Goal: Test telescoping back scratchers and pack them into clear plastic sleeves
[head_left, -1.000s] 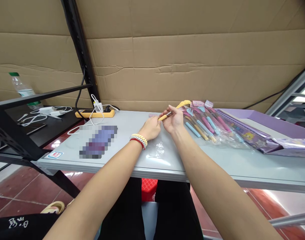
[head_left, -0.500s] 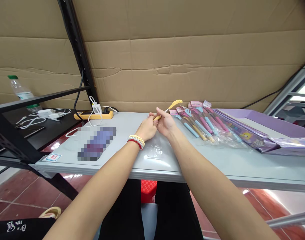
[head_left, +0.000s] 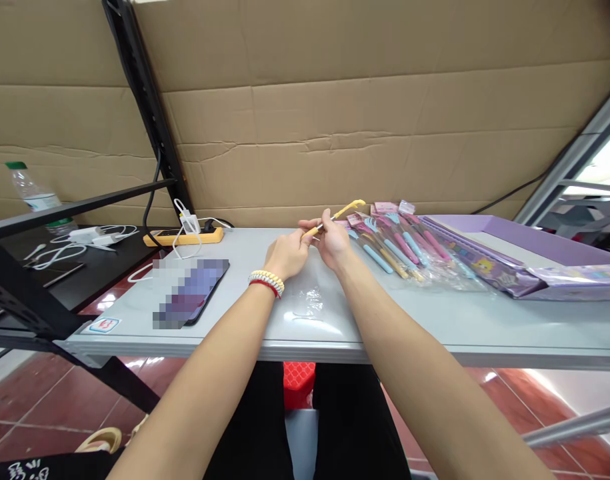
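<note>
Above the middle of the grey table, a yellow back scratcher (head_left: pixel 349 209) with a slim metal shaft is held at a tilt, its curved head up to the right. My left hand (head_left: pixel 287 256) pinches the lower end of its yellow handle. My right hand (head_left: pixel 335 245) is closed round the handle near the shaft, and its fingers partly hide it. Below the hands lies a clear plastic wrapper (head_left: pixel 312 301). Just right of my right hand, several packaged back scratchers (head_left: pixel 403 243) in blue, pink and yellow lie in a fanned pile.
An opened purple box (head_left: pixel 549 241) stands at the table's right. On the left lie a phone (head_left: pixel 197 293) and a yellow power strip (head_left: pixel 185 236) with white cables. A black shelf frame (head_left: pixel 147 107) rises behind them, and brown cardboard (head_left: pixel 305 107) forms the back wall.
The scratcher has turned in my hands, so its head now shows narrower, more edge-on. More of the handle shows between my fingers. The whole view has shifted slightly.
</note>
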Available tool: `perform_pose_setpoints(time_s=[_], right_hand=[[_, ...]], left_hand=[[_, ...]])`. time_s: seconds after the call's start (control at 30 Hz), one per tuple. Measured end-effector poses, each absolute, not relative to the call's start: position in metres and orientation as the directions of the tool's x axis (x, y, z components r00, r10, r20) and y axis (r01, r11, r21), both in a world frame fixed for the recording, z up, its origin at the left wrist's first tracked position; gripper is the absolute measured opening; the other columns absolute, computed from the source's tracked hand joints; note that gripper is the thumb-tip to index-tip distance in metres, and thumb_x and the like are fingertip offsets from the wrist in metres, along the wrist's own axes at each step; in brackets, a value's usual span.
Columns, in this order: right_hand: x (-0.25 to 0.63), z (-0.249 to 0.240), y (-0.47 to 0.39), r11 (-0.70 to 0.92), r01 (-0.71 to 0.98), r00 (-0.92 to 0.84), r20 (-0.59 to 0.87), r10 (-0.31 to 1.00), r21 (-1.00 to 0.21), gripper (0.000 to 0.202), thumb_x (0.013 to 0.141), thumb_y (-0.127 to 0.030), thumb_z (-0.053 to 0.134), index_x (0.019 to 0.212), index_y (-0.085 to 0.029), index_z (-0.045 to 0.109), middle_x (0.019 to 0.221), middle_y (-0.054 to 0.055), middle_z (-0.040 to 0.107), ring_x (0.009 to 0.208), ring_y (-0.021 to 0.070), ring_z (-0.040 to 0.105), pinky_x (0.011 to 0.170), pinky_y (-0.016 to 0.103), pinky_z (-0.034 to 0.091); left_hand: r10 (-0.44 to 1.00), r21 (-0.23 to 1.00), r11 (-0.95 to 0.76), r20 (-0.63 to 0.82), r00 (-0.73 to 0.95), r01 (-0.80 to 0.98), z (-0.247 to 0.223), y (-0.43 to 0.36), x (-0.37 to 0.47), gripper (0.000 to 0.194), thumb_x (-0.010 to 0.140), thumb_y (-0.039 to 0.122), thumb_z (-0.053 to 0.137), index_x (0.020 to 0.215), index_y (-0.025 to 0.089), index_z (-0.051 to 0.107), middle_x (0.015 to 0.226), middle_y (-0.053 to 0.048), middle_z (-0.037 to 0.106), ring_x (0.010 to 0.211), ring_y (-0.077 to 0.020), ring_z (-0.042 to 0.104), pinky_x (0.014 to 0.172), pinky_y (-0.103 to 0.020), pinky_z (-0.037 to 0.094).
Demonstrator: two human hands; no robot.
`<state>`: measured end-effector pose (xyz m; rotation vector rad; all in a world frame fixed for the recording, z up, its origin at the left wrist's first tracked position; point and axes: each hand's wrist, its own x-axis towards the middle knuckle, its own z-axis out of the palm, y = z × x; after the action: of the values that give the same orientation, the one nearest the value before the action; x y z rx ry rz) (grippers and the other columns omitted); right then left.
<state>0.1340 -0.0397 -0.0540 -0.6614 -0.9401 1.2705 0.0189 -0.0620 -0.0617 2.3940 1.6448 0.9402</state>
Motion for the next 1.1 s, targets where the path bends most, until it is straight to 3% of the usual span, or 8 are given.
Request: perform_pose_setpoints(time_s=[0.3,0.6,0.8,0.97,1.1], right_hand=[[0.133,-0.046,-0.046,0.281,-0.492,0.176,0.222,0.959,-0.824,0.042,0.083,-0.048,0.059,0.057,-0.015,0.057,0.067,0.006,0.069,0.057,0.0126,0.062,0.054,0.024,0.05],[0.139,-0.046,-0.042,0.288,-0.521,0.234,0.191,0.953,-0.803,0.047,0.082,-0.052,0.058,0.052,-0.018,0.044,0.05,0.001,0.06,0.047,0.014,0.059,0.047,0.026,0.047],[0.154,-0.044,-0.038,0.308,-0.564,0.29,0.165,0.943,-0.767,0.051,0.079,-0.062,0.055,0.056,-0.02,0.036,0.043,-0.003,0.051,0.044,0.0131,0.057,0.047,0.026,0.047],[0.171,-0.041,-0.034,0.305,-0.612,0.314,0.131,0.94,-0.73,0.05,0.083,-0.06,0.051,0.057,-0.02,0.034,0.043,-0.004,0.049,0.047,0.0133,0.058,0.048,0.026,0.048],[0.195,-0.038,-0.03,0.352,-0.676,0.39,0.09,0.916,-0.647,0.049,0.09,-0.054,0.042,0.057,-0.02,0.031,0.041,-0.006,0.044,0.043,0.011,0.054,0.048,0.025,0.046]], left_hand=[[0.835,0.375,-0.483,0.468,0.288,0.791,-0.059,-0.065,0.02,0.042,0.097,0.04,0.025,0.118,0.024,0.057,0.091,-0.006,0.069,0.082,-0.0233,0.063,0.066,-0.029,0.042],[0.812,0.39,-0.541,0.472,0.343,0.745,-0.061,-0.066,0.024,0.039,0.097,0.037,0.028,0.123,0.024,0.054,0.092,-0.006,0.069,0.083,-0.0232,0.063,0.066,-0.03,0.042],[0.859,0.388,-0.489,0.371,0.354,0.781,-0.065,-0.067,0.022,0.038,0.096,0.04,0.029,0.092,0.021,0.061,0.082,-0.007,0.066,0.073,-0.022,0.061,0.061,-0.03,0.041],[0.853,0.379,-0.504,0.361,0.378,0.776,-0.067,-0.065,0.021,0.036,0.095,0.039,0.029,0.086,0.021,0.059,0.077,-0.006,0.064,0.068,-0.0204,0.059,0.057,-0.029,0.037],[0.867,0.35,-0.478,0.334,0.369,0.806,-0.065,-0.064,0.015,0.044,0.093,0.05,0.029,0.076,0.021,0.058,0.072,-0.006,0.063,0.066,-0.0214,0.059,0.055,-0.03,0.035]])
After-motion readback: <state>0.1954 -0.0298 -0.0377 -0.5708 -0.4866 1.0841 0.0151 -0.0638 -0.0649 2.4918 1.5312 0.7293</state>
